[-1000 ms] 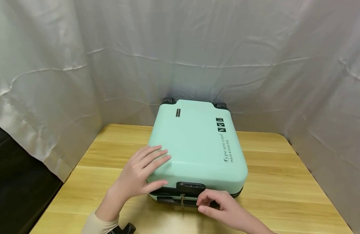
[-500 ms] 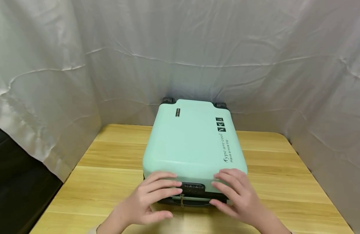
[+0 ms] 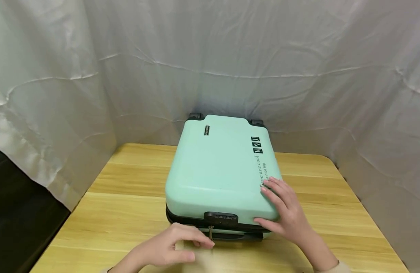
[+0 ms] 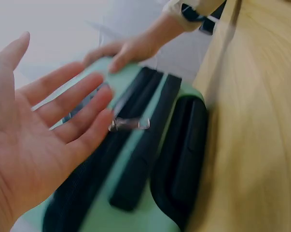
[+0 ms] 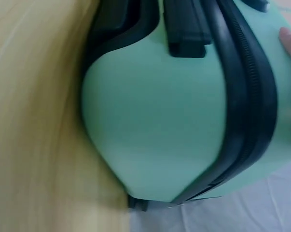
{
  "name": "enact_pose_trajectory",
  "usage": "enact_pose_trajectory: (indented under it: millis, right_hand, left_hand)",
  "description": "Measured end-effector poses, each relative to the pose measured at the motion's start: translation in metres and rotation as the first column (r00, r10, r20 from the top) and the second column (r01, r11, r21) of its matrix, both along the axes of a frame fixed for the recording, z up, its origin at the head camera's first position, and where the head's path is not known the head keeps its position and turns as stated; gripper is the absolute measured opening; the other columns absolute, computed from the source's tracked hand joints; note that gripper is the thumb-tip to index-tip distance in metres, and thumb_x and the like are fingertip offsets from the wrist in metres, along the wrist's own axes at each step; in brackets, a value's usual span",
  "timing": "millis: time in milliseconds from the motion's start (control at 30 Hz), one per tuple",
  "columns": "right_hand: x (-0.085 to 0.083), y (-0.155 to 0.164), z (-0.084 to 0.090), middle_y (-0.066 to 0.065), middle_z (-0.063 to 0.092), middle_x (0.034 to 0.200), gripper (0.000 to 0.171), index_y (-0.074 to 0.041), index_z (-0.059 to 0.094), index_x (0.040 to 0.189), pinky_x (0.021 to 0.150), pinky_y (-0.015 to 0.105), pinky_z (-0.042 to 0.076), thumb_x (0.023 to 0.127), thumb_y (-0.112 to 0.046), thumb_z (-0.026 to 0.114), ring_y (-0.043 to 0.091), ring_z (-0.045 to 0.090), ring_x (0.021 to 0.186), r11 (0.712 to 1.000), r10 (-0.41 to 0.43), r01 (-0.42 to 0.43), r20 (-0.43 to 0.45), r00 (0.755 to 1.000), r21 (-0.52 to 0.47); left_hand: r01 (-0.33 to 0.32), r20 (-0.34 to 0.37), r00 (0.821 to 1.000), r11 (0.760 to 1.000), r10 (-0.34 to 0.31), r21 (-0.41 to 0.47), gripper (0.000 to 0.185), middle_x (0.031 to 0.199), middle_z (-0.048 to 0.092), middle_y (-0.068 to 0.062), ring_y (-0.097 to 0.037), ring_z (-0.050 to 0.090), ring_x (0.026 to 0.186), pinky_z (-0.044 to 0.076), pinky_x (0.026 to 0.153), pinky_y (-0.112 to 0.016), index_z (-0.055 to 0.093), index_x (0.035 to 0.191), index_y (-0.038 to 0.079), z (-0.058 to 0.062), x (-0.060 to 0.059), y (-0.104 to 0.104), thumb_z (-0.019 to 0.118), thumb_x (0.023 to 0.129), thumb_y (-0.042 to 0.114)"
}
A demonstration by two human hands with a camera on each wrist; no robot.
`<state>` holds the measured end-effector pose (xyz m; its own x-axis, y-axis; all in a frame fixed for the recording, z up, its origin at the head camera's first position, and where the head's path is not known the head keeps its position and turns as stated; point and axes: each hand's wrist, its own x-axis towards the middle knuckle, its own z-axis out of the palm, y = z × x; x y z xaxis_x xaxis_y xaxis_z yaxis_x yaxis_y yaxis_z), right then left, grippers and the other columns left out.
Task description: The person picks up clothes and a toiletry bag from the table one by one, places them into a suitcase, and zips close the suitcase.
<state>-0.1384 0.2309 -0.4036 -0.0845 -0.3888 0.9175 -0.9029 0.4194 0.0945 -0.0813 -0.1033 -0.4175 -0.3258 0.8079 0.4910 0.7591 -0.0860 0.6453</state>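
Nearest the person, the left hand [image 3: 169, 248] rests low on the desk [image 3: 93, 220] in front of the mint-green suitcase [image 3: 220, 170], its fingers [image 3: 196, 235] reaching to the small metal zipper pull [image 3: 211, 232] that hangs under the black combination lock [image 3: 221, 218]. The left wrist view shows these fingers straight and spread, the pull [image 4: 128, 124] just at their tips, not yet pinched. To do this step well, the thumb and forefinger should close on the pull itself and draw it along the black zipper band [image 5: 242, 96], not outward, while the other hand keeps the shell from sliding.

A little farther, the right hand [image 3: 285, 212] lies flat on the near right corner of the lid, fingers straight and slightly apart, thumb against the front edge; it presses and grips nothing. The suitcase lies flat in the middle of the desk, its wheels [image 3: 196, 116] toward the white curtain [image 3: 210, 57] at the back.

Half a second earlier both hands sat on the front edge either side of the lock. Since then the left hand has dropped to the desk by the zipper pull, the right hand has slid back onto the lid's corner, and the suitcase has hardly shifted.
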Motion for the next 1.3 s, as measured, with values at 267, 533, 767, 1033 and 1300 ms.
enact_pose_trajectory:
  millis: [267,533,767,1033,1300]
  right_hand:
    - [-0.003,-0.005,-0.003,0.029,0.063,0.111,0.063,0.011,0.064,0.105,0.116,0.041,0.033,0.084,-0.047,0.073,0.038,0.054,0.118,0.995,0.041,-0.042,-0.009,0.999,-0.087]
    - [-0.005,-0.005,-0.005,0.029,0.063,0.111,0.062,0.011,0.064,0.105,0.117,0.042,0.032,0.083,-0.046,0.074,0.038,0.054,0.119,0.994,0.041,-0.041,-0.002,0.999,-0.099]
    - [-0.005,-0.003,-0.008,0.028,0.064,0.111,0.062,0.011,0.064,0.105,0.117,0.042,0.032,0.083,-0.046,0.074,0.037,0.054,0.121,0.993,0.041,-0.041,0.003,0.999,-0.112]
    - [-0.005,-0.003,-0.008,0.028,0.064,0.110,0.062,0.011,0.065,0.104,0.116,0.042,0.033,0.083,-0.046,0.074,0.037,0.054,0.120,0.991,0.050,-0.050,-0.002,0.999,-0.124]
    - [-0.005,-0.006,-0.009,0.028,0.064,0.111,0.062,0.011,0.064,0.104,0.116,0.043,0.033,0.082,-0.046,0.075,0.037,0.054,0.120,0.990,0.058,-0.058,-0.009,0.998,-0.129]
  left_hand:
    - [0.223,0.718,0.663,0.971,-0.211,0.080,0.060,0.131,0.047,-0.042,-0.024,0.062,0.121,0.049,0.103,-0.044,0.040,0.140,-0.013,-0.022,-0.008,-0.023,0.019,0.108,0.034]
    - [0.235,0.928,0.294,0.959,-0.227,0.160,0.053,0.148,0.045,-0.022,-0.021,0.055,0.130,0.045,0.108,-0.037,0.021,0.152,-0.007,-0.041,-0.016,-0.029,0.019,0.109,0.025]
    - [0.324,0.943,0.209,0.928,-0.260,0.184,0.058,0.157,0.031,-0.020,-0.025,0.044,0.140,0.039,0.113,-0.041,0.004,0.156,0.003,-0.042,-0.021,-0.022,0.026,0.108,0.025]
    - [0.366,0.934,0.164,0.899,-0.317,0.241,0.055,0.157,0.033,-0.018,-0.026,0.045,0.139,0.041,0.111,-0.042,0.015,0.154,0.003,-0.047,-0.023,-0.005,0.030,0.107,0.029]
    - [0.307,0.957,0.103,0.924,-0.270,0.228,0.032,0.142,0.054,-0.010,-0.023,0.056,0.128,0.046,0.107,-0.039,0.045,0.127,0.010,-0.045,-0.020,0.006,0.021,0.108,0.020]
